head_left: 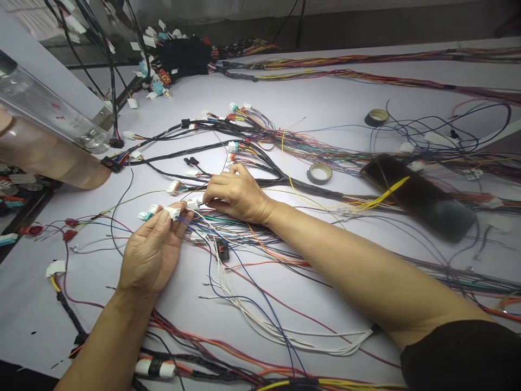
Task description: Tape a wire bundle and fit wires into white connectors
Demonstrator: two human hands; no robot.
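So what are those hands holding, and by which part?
The left hand pinches a white plug by its body; whether the right hand grips anything, I can't tell.

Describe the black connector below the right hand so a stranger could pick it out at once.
On the pale table, find the right hand. Look just below it in the picture, right of the left hand. The black connector there shows a small red-orange patch, unlike the white connector on its left.
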